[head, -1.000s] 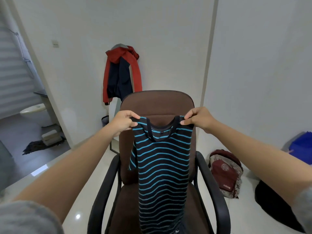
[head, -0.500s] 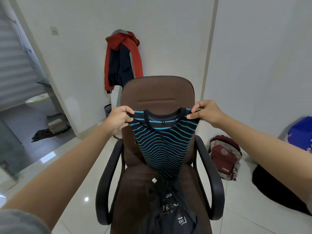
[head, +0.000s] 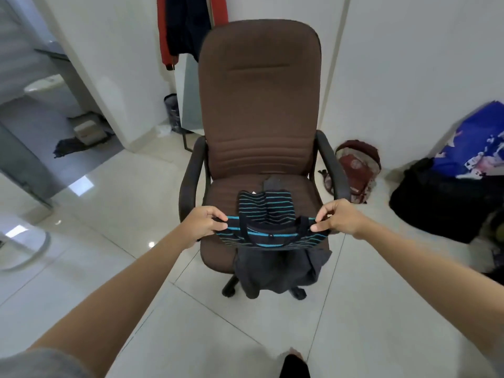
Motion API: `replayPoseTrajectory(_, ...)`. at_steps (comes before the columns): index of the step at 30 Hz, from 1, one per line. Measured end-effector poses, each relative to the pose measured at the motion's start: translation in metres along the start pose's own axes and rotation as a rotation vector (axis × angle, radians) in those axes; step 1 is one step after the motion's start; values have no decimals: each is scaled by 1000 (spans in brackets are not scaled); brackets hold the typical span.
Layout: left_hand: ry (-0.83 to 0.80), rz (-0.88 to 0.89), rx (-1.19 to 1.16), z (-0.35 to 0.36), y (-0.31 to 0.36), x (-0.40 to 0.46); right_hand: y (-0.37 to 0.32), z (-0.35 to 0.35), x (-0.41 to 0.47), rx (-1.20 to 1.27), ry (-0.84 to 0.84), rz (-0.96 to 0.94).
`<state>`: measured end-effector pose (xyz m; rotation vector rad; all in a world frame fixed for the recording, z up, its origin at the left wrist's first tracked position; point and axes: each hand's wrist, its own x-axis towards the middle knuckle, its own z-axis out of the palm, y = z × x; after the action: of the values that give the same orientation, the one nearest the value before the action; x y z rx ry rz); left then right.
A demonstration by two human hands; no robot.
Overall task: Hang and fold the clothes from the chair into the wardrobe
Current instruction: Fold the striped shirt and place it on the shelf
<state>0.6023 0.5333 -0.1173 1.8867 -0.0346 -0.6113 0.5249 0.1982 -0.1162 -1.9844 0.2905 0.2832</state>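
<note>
Left hand (head: 203, 223) and right hand (head: 336, 218) each pinch a shoulder of the striped shirt (head: 268, 222), held low at frame centre, its tail on the chair (head: 259, 105) seat. Risks: thin pinch slips, or tail bunches; dark garment (head: 278, 271) at the seat's front edge could slide off.

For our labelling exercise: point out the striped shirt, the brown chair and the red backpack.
striped shirt (head: 266, 211): head view, folded striped part on the seat.
brown chair (head: 259, 85): head view, middle of backrest.
red backpack (head: 356, 170): head view, front pocket.

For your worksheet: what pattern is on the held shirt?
Thin turquoise stripes on navy shirt, head view.
</note>
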Motion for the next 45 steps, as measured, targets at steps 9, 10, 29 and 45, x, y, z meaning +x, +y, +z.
replayPoseTrajectory(9, -104, -72, 157, 34, -73, -52, 56, 43, -48, -249, -264, 131)
replayPoseTrajectory(10, -120, -60, 202, 37, -77, -56, 59, 46, -49, -277, -280, 127)
replayPoseTrajectory(29, 202, 83, 161, 81, -128, -94, 119, 67, -84, -68, -45, -1)
replayPoseTrajectory(45, 234, 118, 86, 33, -62, 35, 56, 29, 43, 58, 136, -114)
